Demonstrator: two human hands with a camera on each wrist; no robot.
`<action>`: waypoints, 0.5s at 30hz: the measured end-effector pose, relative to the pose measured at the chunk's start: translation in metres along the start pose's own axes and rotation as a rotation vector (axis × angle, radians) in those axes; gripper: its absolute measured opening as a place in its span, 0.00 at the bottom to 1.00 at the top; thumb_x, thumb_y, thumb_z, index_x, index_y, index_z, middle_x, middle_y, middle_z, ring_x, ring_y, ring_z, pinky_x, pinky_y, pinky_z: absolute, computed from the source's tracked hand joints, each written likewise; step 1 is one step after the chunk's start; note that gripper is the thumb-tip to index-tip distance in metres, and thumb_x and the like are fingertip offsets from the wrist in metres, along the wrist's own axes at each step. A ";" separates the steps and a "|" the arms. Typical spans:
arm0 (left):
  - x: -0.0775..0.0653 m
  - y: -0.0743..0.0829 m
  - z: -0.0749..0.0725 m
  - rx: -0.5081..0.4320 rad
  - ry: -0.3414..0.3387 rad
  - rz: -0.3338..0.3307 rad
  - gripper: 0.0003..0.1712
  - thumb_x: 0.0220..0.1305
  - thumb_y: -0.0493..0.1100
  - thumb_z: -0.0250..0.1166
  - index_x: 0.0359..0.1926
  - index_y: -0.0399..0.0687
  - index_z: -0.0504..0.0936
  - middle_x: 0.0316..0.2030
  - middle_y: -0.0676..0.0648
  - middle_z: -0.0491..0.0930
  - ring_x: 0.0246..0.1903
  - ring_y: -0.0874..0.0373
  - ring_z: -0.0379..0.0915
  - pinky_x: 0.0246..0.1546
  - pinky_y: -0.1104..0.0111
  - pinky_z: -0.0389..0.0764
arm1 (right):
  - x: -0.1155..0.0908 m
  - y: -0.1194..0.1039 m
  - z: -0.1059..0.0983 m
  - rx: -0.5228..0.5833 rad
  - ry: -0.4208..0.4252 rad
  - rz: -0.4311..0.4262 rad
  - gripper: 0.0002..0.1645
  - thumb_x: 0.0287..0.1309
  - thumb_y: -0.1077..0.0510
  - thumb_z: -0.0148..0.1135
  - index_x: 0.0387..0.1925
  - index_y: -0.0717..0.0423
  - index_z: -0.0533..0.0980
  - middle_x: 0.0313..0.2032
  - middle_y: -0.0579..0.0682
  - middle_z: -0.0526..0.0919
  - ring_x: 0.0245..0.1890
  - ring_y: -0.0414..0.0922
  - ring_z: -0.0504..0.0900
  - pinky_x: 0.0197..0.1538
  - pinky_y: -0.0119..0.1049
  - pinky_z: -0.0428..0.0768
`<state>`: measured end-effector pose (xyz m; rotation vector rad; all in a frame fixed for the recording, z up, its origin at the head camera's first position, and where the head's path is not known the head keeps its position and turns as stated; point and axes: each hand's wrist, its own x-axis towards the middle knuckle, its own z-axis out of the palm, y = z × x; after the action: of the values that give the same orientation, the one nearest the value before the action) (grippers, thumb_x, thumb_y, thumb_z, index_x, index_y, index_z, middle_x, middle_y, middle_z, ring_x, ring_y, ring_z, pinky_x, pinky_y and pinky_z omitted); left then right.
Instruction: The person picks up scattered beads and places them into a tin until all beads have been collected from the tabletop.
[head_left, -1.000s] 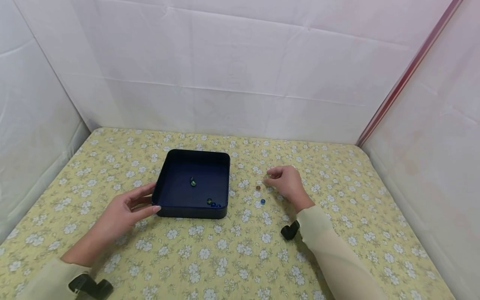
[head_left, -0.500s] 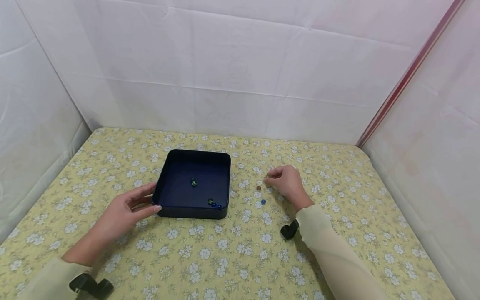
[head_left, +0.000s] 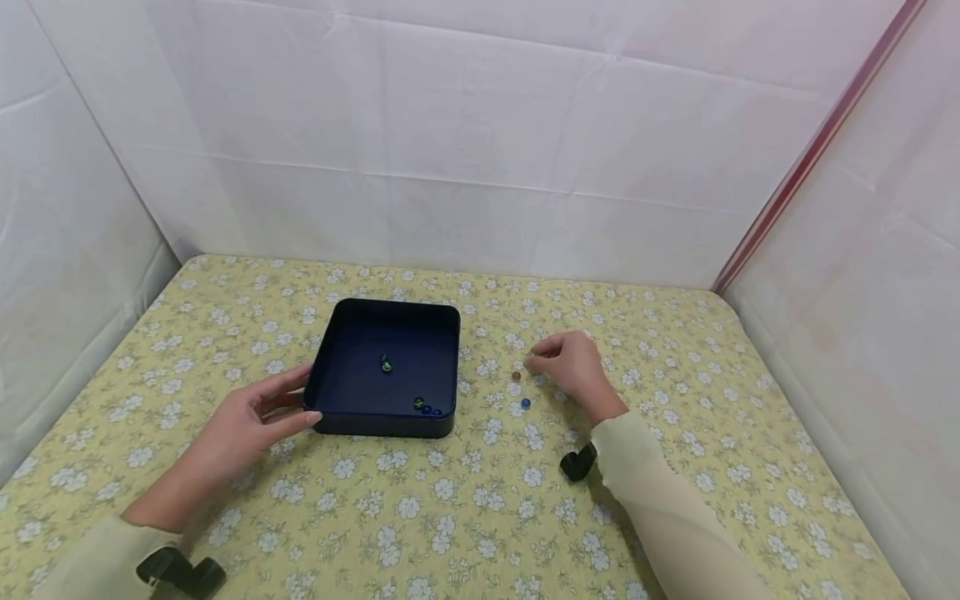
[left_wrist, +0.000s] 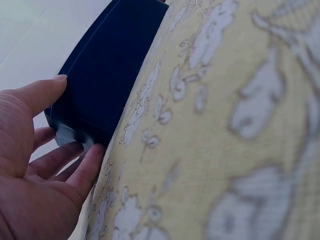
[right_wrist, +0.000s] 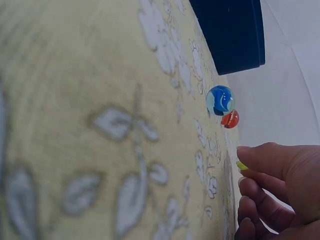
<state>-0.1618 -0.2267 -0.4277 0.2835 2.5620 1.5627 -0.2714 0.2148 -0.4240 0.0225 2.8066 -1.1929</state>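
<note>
A dark blue square tray (head_left: pixel 384 425) stands left of centre, with several green and blue marbles on its floor. My left hand (head_left: pixel 243 421) holds its near left corner, thumb on the front wall and fingers at the left side. Between right thumb and index finger, a sliver of a yellow marble (right_wrist: pixel 242 165) shows; my right hand (head_left: pixel 573 367) pinches it low over the cloth. An orange-red marble (head_left: pixel 516 376) lies just left of those fingertips. Nearer the person is a blue swirled marble (head_left: pixel 526 403), also on the cloth.
A yellow floral cloth (head_left: pixel 420 517) covers the table. White sheeting (head_left: pixel 465 150) rises behind and on both sides. Each wrist wears a black camera mount, such as the right mount (head_left: pixel 579 462).
Hardly anything differs. The right fingertips have shifted very slightly left, towards the orange-red marble. Left hand and tray stay in place.
</note>
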 end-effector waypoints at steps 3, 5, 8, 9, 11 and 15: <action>0.000 0.000 0.000 0.003 0.001 0.001 0.42 0.71 0.53 0.67 0.80 0.54 0.61 0.74 0.38 0.66 0.53 0.86 0.69 0.48 0.79 0.81 | -0.002 -0.001 0.000 0.014 -0.005 0.002 0.13 0.63 0.52 0.73 0.46 0.52 0.89 0.47 0.52 0.89 0.45 0.48 0.85 0.43 0.41 0.85; 0.000 -0.001 0.000 0.004 0.002 0.003 0.42 0.71 0.53 0.67 0.80 0.54 0.61 0.74 0.38 0.67 0.53 0.86 0.69 0.48 0.79 0.81 | -0.003 -0.002 0.001 0.022 -0.009 -0.005 0.13 0.63 0.52 0.73 0.46 0.52 0.89 0.48 0.52 0.89 0.45 0.48 0.85 0.43 0.41 0.85; 0.000 -0.002 0.000 0.005 0.006 0.003 0.42 0.71 0.53 0.67 0.80 0.54 0.61 0.74 0.38 0.67 0.53 0.86 0.69 0.48 0.79 0.81 | -0.004 -0.002 0.002 0.045 -0.014 -0.014 0.13 0.62 0.51 0.73 0.46 0.51 0.89 0.48 0.52 0.89 0.45 0.48 0.86 0.42 0.41 0.85; 0.000 -0.002 0.000 0.007 0.008 0.002 0.42 0.71 0.53 0.67 0.80 0.54 0.61 0.74 0.38 0.66 0.53 0.86 0.69 0.48 0.79 0.81 | -0.004 -0.002 0.002 0.051 -0.014 -0.016 0.13 0.62 0.51 0.73 0.46 0.51 0.89 0.49 0.52 0.89 0.45 0.48 0.86 0.42 0.41 0.85; 0.000 -0.002 0.000 0.007 0.011 0.001 0.42 0.71 0.54 0.67 0.80 0.54 0.61 0.74 0.38 0.66 0.53 0.86 0.69 0.48 0.79 0.82 | -0.005 -0.003 0.003 0.062 -0.011 -0.023 0.13 0.62 0.51 0.73 0.46 0.50 0.89 0.49 0.51 0.89 0.46 0.48 0.86 0.43 0.41 0.85; 0.001 -0.003 0.001 0.003 0.013 0.013 0.42 0.71 0.54 0.68 0.79 0.55 0.62 0.74 0.38 0.67 0.53 0.85 0.70 0.48 0.78 0.82 | -0.006 -0.006 0.006 0.085 0.001 -0.047 0.13 0.63 0.49 0.73 0.47 0.49 0.89 0.50 0.50 0.88 0.47 0.48 0.85 0.45 0.41 0.85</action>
<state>-0.1626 -0.2271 -0.4304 0.2922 2.5781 1.5701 -0.2649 0.2067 -0.4235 -0.0370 2.7704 -1.3220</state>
